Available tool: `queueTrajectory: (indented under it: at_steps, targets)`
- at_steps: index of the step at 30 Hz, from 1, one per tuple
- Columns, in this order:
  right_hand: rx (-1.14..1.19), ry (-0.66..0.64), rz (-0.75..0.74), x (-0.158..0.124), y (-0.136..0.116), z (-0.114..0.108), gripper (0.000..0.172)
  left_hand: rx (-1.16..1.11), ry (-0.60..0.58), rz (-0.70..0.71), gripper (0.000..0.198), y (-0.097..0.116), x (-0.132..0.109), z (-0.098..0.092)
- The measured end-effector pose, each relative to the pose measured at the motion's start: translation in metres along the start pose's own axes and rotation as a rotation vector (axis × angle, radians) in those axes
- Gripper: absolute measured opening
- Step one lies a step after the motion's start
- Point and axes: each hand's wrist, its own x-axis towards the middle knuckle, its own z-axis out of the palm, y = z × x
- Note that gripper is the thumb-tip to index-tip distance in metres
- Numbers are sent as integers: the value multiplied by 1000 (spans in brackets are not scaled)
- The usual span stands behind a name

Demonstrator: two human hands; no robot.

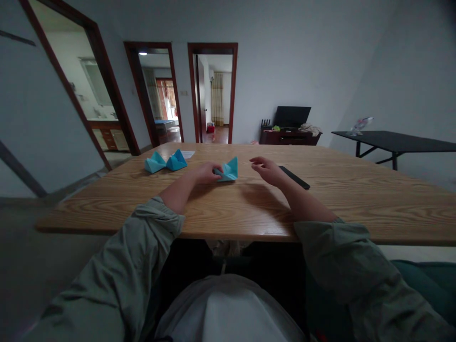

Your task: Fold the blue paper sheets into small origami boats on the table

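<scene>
On the wooden table [249, 209], my left hand [208, 173] grips the left end of a folded blue paper boat [228, 171]. My right hand [267, 171] hangs just above the tabletop to the right of that boat, fingers loosely curled and holding nothing. A black slim bar [295, 177], perhaps a remote control, lies close to my right hand. Two more blue paper boats [155, 163] [176, 160] sit side by side further left, next to a white sheet of paper [187, 154].
A black table [395, 141] with a small pale object on it stands to the right. A low dark cabinet [289, 137] carries a black screen against the far wall. Several doorways open behind the wooden table's far edge.
</scene>
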Motion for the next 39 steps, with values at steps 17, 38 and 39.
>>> queueTrajectory:
  at_steps: [17, 38, 39]
  targets:
    - [-18, -47, 79, -3, 2, 6, 31, 270, 439, -413, 22, -64, -4, -17]
    - [-313, -415, 188, -7, -1, 6, 22, -286, 1120, 143, 10, 34, -23, -72]
    - [-329, -422, 193, -7, -1, 6, 21, -322, 1181, 210, 14, 47, -31, -85]
